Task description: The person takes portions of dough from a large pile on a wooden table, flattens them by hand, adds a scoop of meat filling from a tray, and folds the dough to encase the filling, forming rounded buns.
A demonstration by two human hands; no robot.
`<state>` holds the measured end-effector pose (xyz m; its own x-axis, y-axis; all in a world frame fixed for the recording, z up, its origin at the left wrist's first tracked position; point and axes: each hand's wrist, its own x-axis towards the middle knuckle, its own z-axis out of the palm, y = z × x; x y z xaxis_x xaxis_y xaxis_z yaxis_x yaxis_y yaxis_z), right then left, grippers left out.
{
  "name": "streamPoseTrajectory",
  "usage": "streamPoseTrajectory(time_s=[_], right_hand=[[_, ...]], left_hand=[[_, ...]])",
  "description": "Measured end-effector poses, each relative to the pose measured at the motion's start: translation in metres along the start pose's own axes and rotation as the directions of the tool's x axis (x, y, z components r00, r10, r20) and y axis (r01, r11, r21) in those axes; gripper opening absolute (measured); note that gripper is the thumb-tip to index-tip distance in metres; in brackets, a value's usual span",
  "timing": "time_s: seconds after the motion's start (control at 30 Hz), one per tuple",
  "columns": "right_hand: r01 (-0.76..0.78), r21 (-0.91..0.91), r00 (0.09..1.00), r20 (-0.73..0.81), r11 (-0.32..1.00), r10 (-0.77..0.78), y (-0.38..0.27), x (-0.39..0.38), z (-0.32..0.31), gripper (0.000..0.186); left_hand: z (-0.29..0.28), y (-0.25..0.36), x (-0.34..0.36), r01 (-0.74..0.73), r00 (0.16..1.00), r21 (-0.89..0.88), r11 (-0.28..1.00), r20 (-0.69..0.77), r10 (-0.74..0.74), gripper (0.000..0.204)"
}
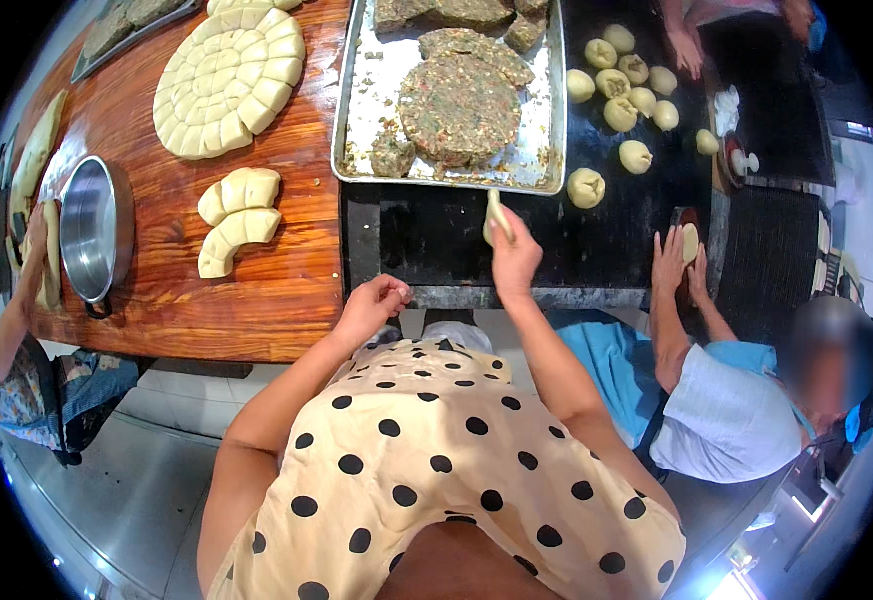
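Note:
My right hand (516, 258) pinches a thin, pale dough wrapper (497, 218) by its edge, just below the rim of a metal tray (356, 110). Inside that tray lie thick slabs of speckled brown-green filling (461, 108). My left hand (371, 308) is at the table's front edge, its fingers curled together; I cannot make out whether anything small is in them. To the right of the tray, several round filled dough balls (616, 84) rest on the black work surface (426, 235).
On the wooden table (306, 200) at left are a ring of cut dough pieces (231, 80), two short curved dough rows (239, 220) and a steel pot (96, 230). One co-worker's hands (668, 262) handle dough at right; another's hand (34, 240) touches dough at far left.

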<state>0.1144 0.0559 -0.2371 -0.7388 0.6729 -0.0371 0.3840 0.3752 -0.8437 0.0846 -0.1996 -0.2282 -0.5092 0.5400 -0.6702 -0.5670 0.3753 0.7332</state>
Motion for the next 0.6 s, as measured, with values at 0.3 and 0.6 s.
streamPoseTrajectory(time_s=[0.3, 0.6], right_hand=[[0.023, 0.0, 0.941, 0.337, 1.0, -0.021, -0.007, 0.017, 0.019, 0.027], [-0.141, 0.238, 0.883, 0.468, 0.961, 0.014, -0.081, 0.0, -0.012, 0.03]], left_hand=[[-0.001, 0.001, 0.008, 0.014, 0.998, -0.201, 0.98, -0.065, -0.027, 0.023], [0.012, 0.075, 0.051, 0.223, 0.933, -0.927, 0.3, 0.292, 0.209, 0.058]])
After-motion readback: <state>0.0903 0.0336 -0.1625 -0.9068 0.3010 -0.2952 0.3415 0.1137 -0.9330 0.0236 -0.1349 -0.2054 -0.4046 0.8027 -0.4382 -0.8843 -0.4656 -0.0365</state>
